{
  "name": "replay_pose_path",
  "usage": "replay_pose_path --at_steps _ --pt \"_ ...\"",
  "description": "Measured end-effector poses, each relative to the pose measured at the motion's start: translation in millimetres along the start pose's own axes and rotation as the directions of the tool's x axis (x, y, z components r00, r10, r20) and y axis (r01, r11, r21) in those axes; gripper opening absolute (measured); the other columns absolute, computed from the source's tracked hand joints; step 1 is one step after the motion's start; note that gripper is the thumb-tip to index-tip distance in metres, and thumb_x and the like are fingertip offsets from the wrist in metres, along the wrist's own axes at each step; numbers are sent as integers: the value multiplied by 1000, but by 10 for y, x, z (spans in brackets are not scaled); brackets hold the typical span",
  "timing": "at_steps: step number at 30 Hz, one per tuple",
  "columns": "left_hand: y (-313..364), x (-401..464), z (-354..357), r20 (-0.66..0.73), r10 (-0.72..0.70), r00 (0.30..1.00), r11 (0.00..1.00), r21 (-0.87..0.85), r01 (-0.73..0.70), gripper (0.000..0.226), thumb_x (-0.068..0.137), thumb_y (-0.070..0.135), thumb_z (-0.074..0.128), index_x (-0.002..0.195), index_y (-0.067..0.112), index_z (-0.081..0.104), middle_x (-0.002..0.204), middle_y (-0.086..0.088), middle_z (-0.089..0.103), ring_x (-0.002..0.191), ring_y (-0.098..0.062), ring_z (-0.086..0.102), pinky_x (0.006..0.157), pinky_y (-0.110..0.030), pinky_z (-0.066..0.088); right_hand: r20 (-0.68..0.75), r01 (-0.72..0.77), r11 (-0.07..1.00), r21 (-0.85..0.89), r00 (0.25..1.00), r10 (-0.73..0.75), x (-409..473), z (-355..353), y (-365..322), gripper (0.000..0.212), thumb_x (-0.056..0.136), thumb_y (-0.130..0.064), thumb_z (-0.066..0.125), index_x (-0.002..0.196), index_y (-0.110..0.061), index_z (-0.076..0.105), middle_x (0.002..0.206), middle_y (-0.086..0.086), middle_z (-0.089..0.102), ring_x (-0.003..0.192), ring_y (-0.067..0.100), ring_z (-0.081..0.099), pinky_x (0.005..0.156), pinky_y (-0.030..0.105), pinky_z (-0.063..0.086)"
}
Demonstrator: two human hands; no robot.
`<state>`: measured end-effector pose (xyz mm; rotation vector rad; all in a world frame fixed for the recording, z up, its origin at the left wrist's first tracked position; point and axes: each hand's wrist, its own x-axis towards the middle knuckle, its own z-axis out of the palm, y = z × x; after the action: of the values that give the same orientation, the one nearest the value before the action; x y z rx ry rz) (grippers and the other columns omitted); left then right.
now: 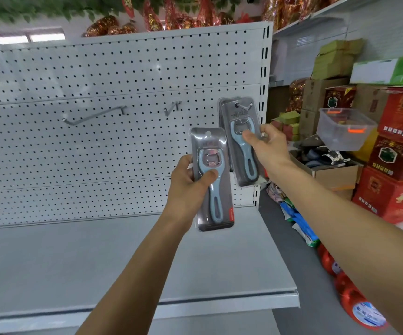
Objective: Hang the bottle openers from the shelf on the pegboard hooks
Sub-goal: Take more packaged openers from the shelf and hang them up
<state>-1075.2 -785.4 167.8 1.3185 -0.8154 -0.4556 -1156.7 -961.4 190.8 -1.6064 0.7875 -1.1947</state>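
Observation:
Two light-blue bottle openers in grey blister packs are up in front of the white pegboard (pixel 123 76). My left hand (pixel 190 187) grips the nearer pack (pixel 216 209) by its middle, held upright and apart from the board. My right hand (pixel 267 146) pinches the second pack (pixel 238 122), whose top hole sits over the rightmost hook (pixel 243 106). Two bare hooks stand further left: a long one (pixel 94 115) and a short one (pixel 171 108).
A grey shelf (pixel 99 262) runs below the pegboard. To the right are stacked red gift boxes (pixel 398 151), cardboard cartons, a clear plastic tub (pixel 343 129) and red bottles on the floor. Wrapped goods sit on top of the unit.

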Motion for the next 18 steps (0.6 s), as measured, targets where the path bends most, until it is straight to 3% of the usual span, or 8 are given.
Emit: replay_pose_path --at_steps 2,5,7,11,15,18 --pt "-1 -10 5 4 -1 1000 1000 5 1 30 87 5 66 113 18 56 86 0 75 79 -12 72 72 -25 57 0 -1 998 -67 1000 1 -1 -13 20 32 87 -31 67 113 -15 58 109 9 64 99 25 63 79 30 50" --pt "-18 -26 9 7 -5 1000 1000 14 5 32 87 5 67 113 20 56 86 -2 76 85 -18 72 81 -34 56 -73 87 970 -227 992 -106 -117 -62 62 49 88 -35 65 131 -20 46 129 1 51 118 17 49 97 32 42" --pt "-23 -43 22 14 2 1000 1000 22 -2 32 86 5 67 113 18 56 89 -6 75 88 -20 72 82 -32 55 -74 152 972 -180 983 -167 -305 -92 40 42 91 -35 62 128 -21 49 125 -2 53 118 14 49 98 28 41" --pt "-2 -114 83 55 56 997 997 51 -59 29 86 5 67 110 18 58 96 -6 73 84 -13 70 72 -20 53 223 112 993 34 968 -117 -747 -144 -97 23 91 -36 60 107 -20 66 105 -9 68 101 2 62 83 15 45" --pt "67 -175 180 128 119 985 988 86 -131 23 88 8 66 105 21 58 100 -6 72 89 -17 70 77 -23 56 182 161 982 97 967 -177 -867 -203 -151 18 87 -19 69 103 -11 69 98 4 73 94 15 68 85 28 54" --pt "133 -178 240 141 153 978 975 140 -173 22 88 14 67 105 23 57 100 -2 72 89 -14 70 77 -25 55 125 186 979 88 973 -196 -855 -272 -203 13 85 -17 70 98 -16 68 97 10 72 94 23 67 87 41 55"
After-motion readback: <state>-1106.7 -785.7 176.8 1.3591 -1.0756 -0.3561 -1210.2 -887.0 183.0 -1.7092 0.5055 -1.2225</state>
